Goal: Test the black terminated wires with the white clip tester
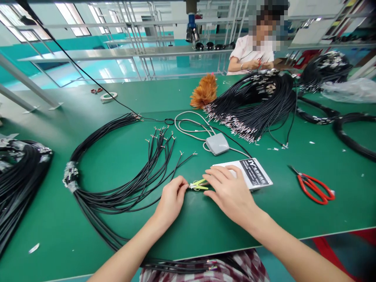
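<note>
pinches a wire (189,187) at the yellow prongs (200,184) with the left hand (172,195); spreads the right hand (232,192) by the prongs' other end, beside the box (260,176) on the tabletop (202,231).

The desk (279,219) is green, the cables (111,204) on the left black. Yellow-green prongs (199,182) sit near a white box (242,166) with a black label (254,174) (its lettering is white). The scissors (304,179) at right have red handles; the far duster (205,92) is orange-brown, the near cloth (252,266) checked dark red and white.
</note>
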A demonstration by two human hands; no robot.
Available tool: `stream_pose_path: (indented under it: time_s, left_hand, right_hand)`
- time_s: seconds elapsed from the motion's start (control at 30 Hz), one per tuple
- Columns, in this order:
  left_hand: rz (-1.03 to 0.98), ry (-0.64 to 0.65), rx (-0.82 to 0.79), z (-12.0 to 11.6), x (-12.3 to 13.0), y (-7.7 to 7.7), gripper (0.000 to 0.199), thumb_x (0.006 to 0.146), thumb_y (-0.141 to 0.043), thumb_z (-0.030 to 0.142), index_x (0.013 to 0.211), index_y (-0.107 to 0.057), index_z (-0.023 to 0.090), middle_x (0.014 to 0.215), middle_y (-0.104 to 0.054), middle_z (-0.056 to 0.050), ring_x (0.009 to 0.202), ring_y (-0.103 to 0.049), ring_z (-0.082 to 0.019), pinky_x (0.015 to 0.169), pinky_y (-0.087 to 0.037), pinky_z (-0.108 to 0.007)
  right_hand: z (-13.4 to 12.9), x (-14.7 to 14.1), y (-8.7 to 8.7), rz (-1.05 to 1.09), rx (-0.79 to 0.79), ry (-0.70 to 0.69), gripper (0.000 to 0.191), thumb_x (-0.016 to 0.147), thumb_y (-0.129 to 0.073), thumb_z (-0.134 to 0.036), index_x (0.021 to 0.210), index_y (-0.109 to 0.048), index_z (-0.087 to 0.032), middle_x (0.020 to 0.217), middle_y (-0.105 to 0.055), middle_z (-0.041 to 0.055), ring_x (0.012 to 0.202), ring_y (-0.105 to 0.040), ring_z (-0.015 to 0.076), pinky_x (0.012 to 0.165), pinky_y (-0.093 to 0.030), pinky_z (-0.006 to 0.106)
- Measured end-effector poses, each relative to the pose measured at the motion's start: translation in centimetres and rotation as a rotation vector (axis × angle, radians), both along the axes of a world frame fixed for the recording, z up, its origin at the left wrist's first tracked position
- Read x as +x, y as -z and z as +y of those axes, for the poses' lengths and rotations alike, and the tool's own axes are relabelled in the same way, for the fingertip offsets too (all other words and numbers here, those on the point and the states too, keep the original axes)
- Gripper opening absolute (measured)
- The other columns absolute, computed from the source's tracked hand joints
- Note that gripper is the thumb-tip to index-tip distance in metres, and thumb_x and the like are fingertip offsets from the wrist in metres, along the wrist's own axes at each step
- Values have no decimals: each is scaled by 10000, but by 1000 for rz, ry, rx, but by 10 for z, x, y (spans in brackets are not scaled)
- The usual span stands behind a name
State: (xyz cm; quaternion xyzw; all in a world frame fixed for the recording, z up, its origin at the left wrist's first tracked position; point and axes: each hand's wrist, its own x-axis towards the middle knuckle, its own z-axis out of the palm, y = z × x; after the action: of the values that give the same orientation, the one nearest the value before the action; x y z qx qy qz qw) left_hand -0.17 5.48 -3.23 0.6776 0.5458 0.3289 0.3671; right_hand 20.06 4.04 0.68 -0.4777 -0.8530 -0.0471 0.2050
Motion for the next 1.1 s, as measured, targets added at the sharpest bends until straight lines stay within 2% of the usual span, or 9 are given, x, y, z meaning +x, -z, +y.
stream_pose_path:
  time_s: [0.13, 0.27, 0.63, 0.8, 0.9, 0.97, 1.03, 1.07, 1.1]
  left_hand:
    - [13, 22, 17, -1, -1, -1, 186, 897, -460, 237, 731, -542, 216, 709, -587, 2, 666, -551, -178, 633, -409, -259]
    - [16, 25, 18, -1, -2, -1, 182, 895, -459, 243, 736, -545, 215, 708, -594, -3, 657, -555, -180, 620, -410, -263]
    - [11, -76, 32, -7, -17, -4, 157, 844, -516, 257, 713, -585, 204, 603, -565, 25, 535, -521, -145, 517, -396, -234]
    - [-71, -307, 143, 35, -64, -31, 126, 795, -568, 280, 709, -544, 191, 596, -562, 31, 513, -537, -126, 513, -430, -227]
    - [-116, -517, 270, 68, -97, -57, 129, 884, -424, 256, 765, -429, 206, 589, -482, 71, 469, -485, -90, 530, -428, -220]
    - [-109, -592, 364, 63, -99, -65, 100, 920, -391, 219, 836, -438, 193, 691, -515, 61, 582, -537, -81, 631, -440, -222]
    - [-54, -494, 403, 31, -84, -61, 54, 863, -560, 213, 864, -510, 192, 748, -567, 54, 663, -555, -95, 657, -435, -205]
    - [5, -307, 360, 8, -72, -54, 95, 815, -641, 205, 789, -550, 195, 706, -588, 51, 637, -554, -108, 617, -433, -201]
    - [130, 134, 317, -18, -58, -45, 82, 861, -589, 177, 786, -569, 202, 726, -608, 34, 654, -562, -121, 621, -442, -210]
  right_hand:
    - [-31, 31, 7, 268, 174, 166, 143, 924, -568, -162, 1046, -626, -210, 1115, -726, 62, 1102, -608, 236, 950, -361, 411]
    - [-56, 39, 24, 320, 167, 175, 129, 914, -550, -110, 946, -614, -218, 1138, -730, 60, 1110, -602, 249, 936, -380, 426]
    - [-52, 36, 41, 318, 248, 201, 129, 873, -623, -125, 877, -600, -251, 1047, -766, 11, 1104, -604, 278, 988, -334, 498]
    - [-68, 30, 44, 377, 217, 138, 190, 860, -602, -76, 976, -593, -226, 1109, -738, 83, 1175, -552, 277, 987, -365, 502]
    - [-80, 26, 49, 387, 131, 85, 204, 873, -570, -55, 992, -589, -219, 1161, -713, 91, 1174, -555, 254, 1003, -356, 491]
    - [-84, 26, 54, 393, 70, 68, 215, 879, -552, -42, 1004, -589, -213, 1183, -698, 91, 1168, -556, 242, 1002, -364, 478]
    - [-86, 26, 58, 410, 35, 46, 222, 879, -547, -37, 1024, -588, -201, 1193, -687, 98, 1160, -557, 238, 984, -386, 461]
    - [-86, 27, 60, 420, 26, 35, 225, 877, -550, -37, 1034, -587, -195, 1195, -682, 102, 1158, -557, 238, 973, -398, 453]
    - [-85, 27, 60, 428, 19, 23, 229, 875, -554, -37, 1043, -587, -190, 1196, -679, 104, 1156, -557, 238, 964, -407, 445]
